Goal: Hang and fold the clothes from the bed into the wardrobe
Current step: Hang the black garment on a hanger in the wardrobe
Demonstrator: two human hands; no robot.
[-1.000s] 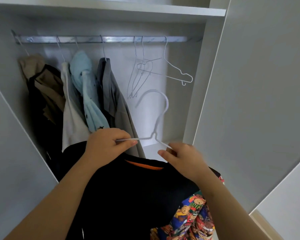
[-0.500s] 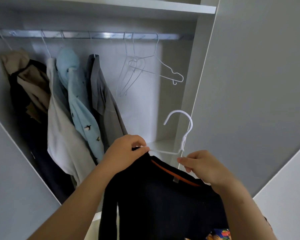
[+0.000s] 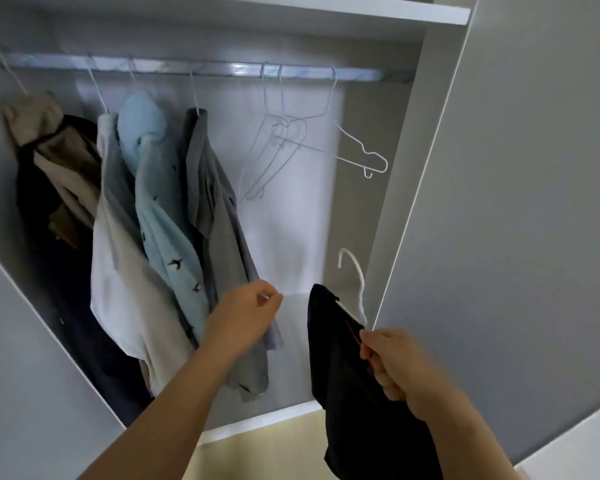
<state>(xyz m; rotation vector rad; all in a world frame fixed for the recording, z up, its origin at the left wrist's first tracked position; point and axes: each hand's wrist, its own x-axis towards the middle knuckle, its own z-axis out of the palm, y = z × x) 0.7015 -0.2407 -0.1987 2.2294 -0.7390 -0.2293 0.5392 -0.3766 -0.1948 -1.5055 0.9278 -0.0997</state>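
— Changed since half a sec ago: lets go of hanger (image 3: 361,285) w/ left hand (image 3: 246,317), now well apart from it, out in front of grey shirt (image 3: 219,216) near its hem.
— Left grip?
— Curled, thumb to forefinger. Nothing seen in it.
— And right hand (image 3: 392,368)?
— Clenched round hanger's neck, just below the hook, w/ collar of top (image 3: 343,393) bunched in there too.
— Whereabouts of top?
— Hangs off hanger, draped down past right wrist, at wardrobe's right side, close by door (image 3: 516,220) edge. Well below rail (image 3: 187,69); not hooked on yet.
— Hook's pose?
— Roughly upright, open end to the left.
— On rail, L to R?
— Brown garment (image 3: 35,116), white shirt (image 3: 118,278), blue shirt (image 3: 163,220) w/ small bird print, grey shirt, then three bare hangers (image 3: 284,121), two bunched, third swung out to the right.
— Above that?
— Shelf (image 3: 361,10), white.
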